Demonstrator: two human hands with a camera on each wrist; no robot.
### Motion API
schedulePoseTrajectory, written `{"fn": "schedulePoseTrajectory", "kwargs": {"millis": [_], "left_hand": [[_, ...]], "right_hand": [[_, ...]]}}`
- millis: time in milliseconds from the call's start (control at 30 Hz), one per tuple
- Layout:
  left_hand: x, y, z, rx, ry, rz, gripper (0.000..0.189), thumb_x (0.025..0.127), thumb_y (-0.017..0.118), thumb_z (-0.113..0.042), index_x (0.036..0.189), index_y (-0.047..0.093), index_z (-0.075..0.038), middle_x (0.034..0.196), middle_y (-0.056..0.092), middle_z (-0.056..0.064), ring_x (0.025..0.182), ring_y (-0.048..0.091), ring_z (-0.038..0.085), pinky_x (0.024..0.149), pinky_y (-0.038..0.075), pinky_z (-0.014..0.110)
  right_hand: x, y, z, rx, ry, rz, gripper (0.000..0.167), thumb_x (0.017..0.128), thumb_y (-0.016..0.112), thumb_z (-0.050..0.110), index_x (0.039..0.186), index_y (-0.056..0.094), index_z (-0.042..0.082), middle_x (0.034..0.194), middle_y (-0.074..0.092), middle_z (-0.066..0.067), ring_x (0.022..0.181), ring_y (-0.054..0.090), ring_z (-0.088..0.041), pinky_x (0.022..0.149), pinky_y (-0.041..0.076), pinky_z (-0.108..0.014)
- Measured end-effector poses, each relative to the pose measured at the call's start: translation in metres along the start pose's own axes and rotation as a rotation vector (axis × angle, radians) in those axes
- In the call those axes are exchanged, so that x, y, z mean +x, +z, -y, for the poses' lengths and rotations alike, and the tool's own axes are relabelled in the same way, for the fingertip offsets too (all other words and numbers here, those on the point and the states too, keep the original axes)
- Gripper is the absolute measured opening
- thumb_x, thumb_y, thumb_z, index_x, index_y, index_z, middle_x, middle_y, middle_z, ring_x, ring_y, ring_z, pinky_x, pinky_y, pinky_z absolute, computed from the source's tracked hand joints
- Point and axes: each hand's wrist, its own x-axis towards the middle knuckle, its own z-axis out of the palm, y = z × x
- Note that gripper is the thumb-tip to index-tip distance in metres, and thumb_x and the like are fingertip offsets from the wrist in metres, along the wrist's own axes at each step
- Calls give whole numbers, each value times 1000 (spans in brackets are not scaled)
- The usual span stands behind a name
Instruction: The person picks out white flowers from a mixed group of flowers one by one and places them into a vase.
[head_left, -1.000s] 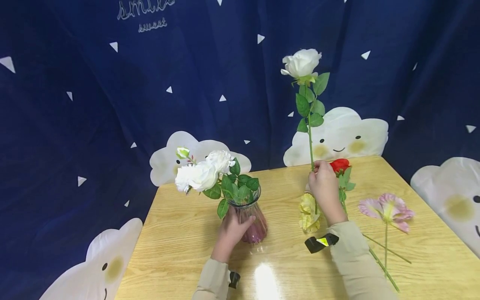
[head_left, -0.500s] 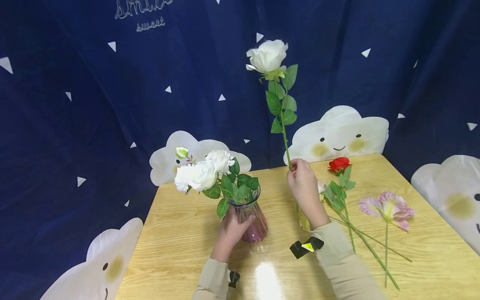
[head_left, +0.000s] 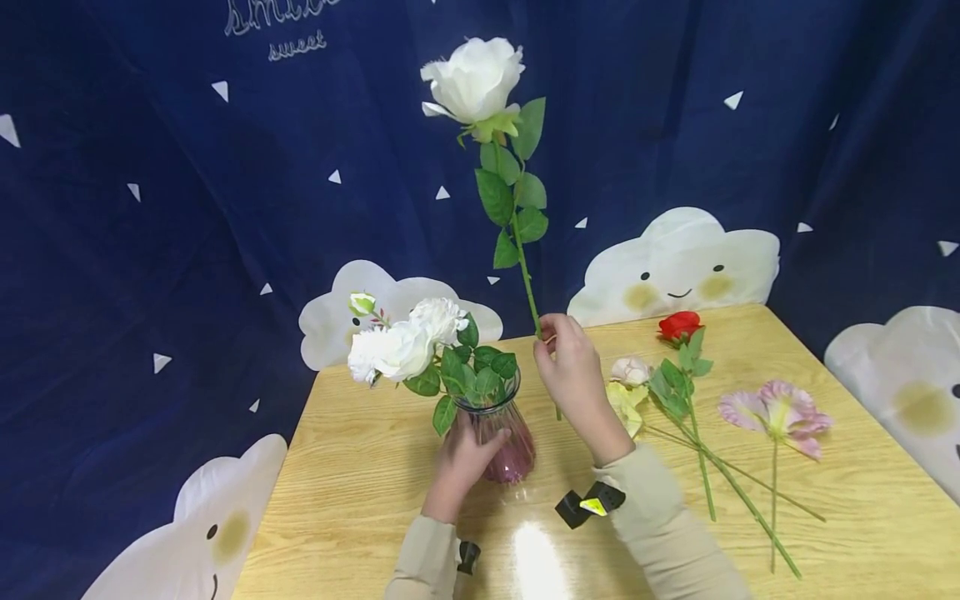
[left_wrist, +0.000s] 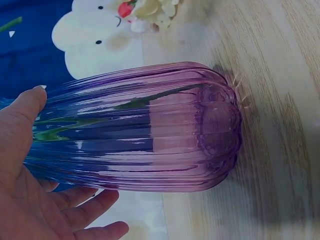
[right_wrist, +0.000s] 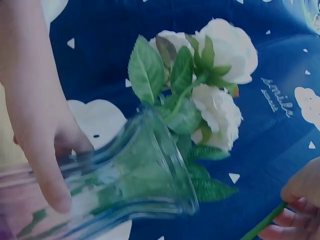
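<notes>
My left hand [head_left: 461, 461] holds a ribbed glass vase [head_left: 516, 454], clear-blue at the neck and pink-purple at the base. In the left wrist view, thumb and fingers lie on opposite sides of the vase [left_wrist: 190, 130]. White flowers [head_left: 405, 348] with green leaves lean out of its mouth to the left, and a stem shows through the glass. My right hand [head_left: 576, 371] pinches the green stem of a tall white rose [head_left: 476, 83], upright and tilted left, just right of the vase mouth. The stem's lower end hangs below the hand, apart from the vase.
On the wooden table [head_left: 360, 517], to the right, lie a red rose [head_left: 679, 326], a pale pink flower [head_left: 632, 371], a yellow flower [head_left: 626, 404] and a pink-purple flower [head_left: 780, 417], their stems partly crossing. A dark blue curtain [head_left: 390, 125] with clouds stands behind.
My right hand has carried the white rose leftward toward the vase, and its bloom has risen and tilted left. The pale pink and yellow flowers have come into view. The left hand and vase stay put.
</notes>
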Motion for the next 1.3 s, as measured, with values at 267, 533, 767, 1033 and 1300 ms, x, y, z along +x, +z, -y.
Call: {"fn": "schedulePoseTrajectory", "kwargs": {"millis": [267, 533, 767, 1033, 1300], "left_hand": [[1, 0, 1, -2, -7, 5, 86, 77, 65, -44, 139, 18, -7, 128, 43, 23, 113, 46, 36, 90, 41, 48], [0, 0, 1, 12, 3, -6, 84, 78, 64, -44, 136, 23, 0, 123, 46, 27, 111, 48, 36, 88, 43, 47], [0, 0, 1, 17, 2, -8, 85, 78, 64, -44, 135, 23, 3, 122, 46, 29, 110, 47, 39, 87, 43, 48], [-1, 0, 2, 32, 23, -18, 80, 78, 65, -41, 131, 27, 6, 116, 49, 29, 105, 50, 40, 85, 44, 48], [1, 1, 3, 39, 24, -10, 80, 78, 65, -39, 132, 27, 6, 118, 48, 29, 106, 50, 39, 85, 44, 47]], "right_hand": [[0, 7, 20, 32, -48, -4, 21, 76, 60, -8, 96, 56, -5, 82, 56, -13, 69, 58, -24, 61, 49, -32], [3, 5, 42, 65, -162, -64, 22, 74, 62, -10, 94, 56, -4, 80, 55, -12, 69, 58, -21, 57, 49, -29], [7, 6, 58, 123, -207, -88, 23, 75, 61, -10, 97, 56, -4, 81, 54, -11, 70, 58, -20, 51, 50, -26], [10, 17, 61, 153, -233, -102, 23, 77, 61, -9, 100, 56, -4, 81, 54, -12, 70, 55, -20, 52, 48, -25], [0, 42, 36, 94, -193, -40, 23, 76, 61, -9, 98, 56, -4, 79, 54, -12, 70, 56, -22, 56, 49, -30]]}}
